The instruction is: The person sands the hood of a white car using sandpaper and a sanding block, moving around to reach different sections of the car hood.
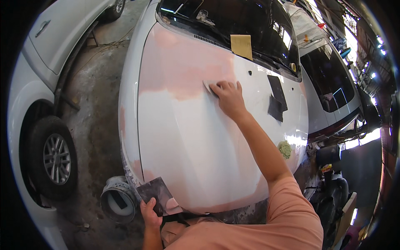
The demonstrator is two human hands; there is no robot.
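Observation:
A white car hood (196, 133) with pink filler patches (187, 62) spreads out in front of me. My right hand (228, 96) is closed on a thin, pale putty spreader (206, 86), its edge against the lower border of the large pink patch. Near the hood's front left corner, my left hand (151, 212) grips a dark square putty board (156, 189) between thumb and fingers. A lump of pink putty (171, 204) sits on the board close to my thumb. Some fingers of the left hand are hidden beneath the board.
Dark sandpaper sheets (276, 108) and a crumpled green cloth (284, 149) lie on the hood's right side. Yellow sandpaper (241, 46) rests by the windshield. A bucket (118, 202) stands on the floor at left, beside another white vehicle (35, 83). A silver car (329, 87) stands at right.

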